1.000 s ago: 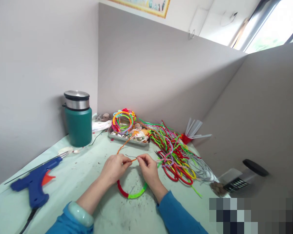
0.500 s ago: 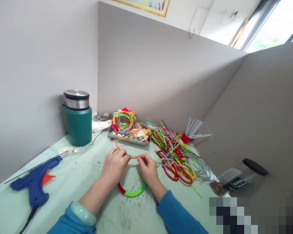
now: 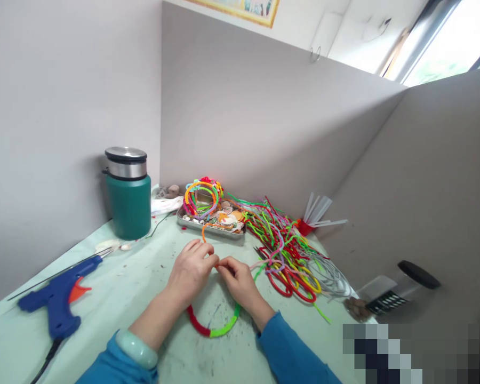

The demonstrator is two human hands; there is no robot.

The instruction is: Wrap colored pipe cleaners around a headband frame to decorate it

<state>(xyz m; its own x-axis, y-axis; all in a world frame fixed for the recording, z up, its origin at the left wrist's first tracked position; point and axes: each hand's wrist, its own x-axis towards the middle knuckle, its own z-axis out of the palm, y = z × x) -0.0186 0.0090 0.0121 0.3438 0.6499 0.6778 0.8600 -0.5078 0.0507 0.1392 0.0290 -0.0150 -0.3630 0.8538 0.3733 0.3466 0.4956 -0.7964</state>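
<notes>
A ring wrapped in red and green pipe cleaner [image 3: 223, 329] hangs below my two hands, its upper part hidden behind them. My left hand [image 3: 192, 268] is closed in a pinch on the ring's upper left side. From behind its fingers an orange pipe cleaner [image 3: 204, 232] sticks up. My right hand [image 3: 237, 278] pinches at the same spot, its fingertips meeting those of the left on a bit of orange. To its right lie red-handled scissors [image 3: 290, 285] with a loose pink and green pipe cleaner beside them.
A blue glue gun [image 3: 60, 298] lies at left, near a green flask [image 3: 128, 205]. Behind my hands a metal tray [image 3: 228, 233] holds shells and finished colourful rings [image 3: 203, 198]. Tangled pipe cleaners [image 3: 272, 226], a red cup [image 3: 304, 228] of white sticks and a clear jar [image 3: 400, 288] are at right.
My fingertips have come together, closing the small gap between them. The ring has dropped slightly lower and left, and the orange end has swung up and to the right.
</notes>
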